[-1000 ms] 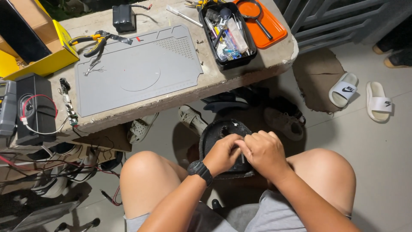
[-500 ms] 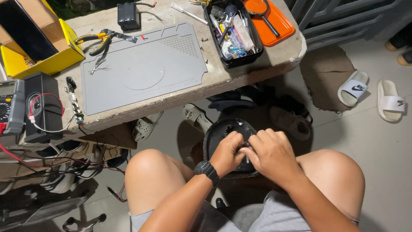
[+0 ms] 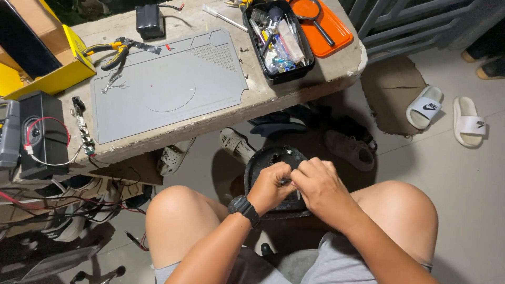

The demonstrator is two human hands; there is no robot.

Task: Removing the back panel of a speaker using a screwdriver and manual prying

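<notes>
Overhead, a concrete tabletop (image 3: 294,97) carries a grey work mat (image 3: 168,87), a yellow box (image 3: 39,63), a black tray of small tools (image 3: 279,37) and an orange tray (image 3: 334,23) with a magnifying glass (image 3: 313,16). Yellow-handled pliers (image 3: 113,52) lie at the mat's upper left corner. Below the tabletop edge, between the seated person's bare knees, sits a round black casing (image 3: 273,160). Both hands meet over it: the left hand (image 3: 271,186), a black watch (image 3: 244,209) at its wrist, and the right hand (image 3: 321,189), fingers curled together, pinching a small part too hidden to identify. White slippers (image 3: 447,113) lie on the floor, right.
</notes>
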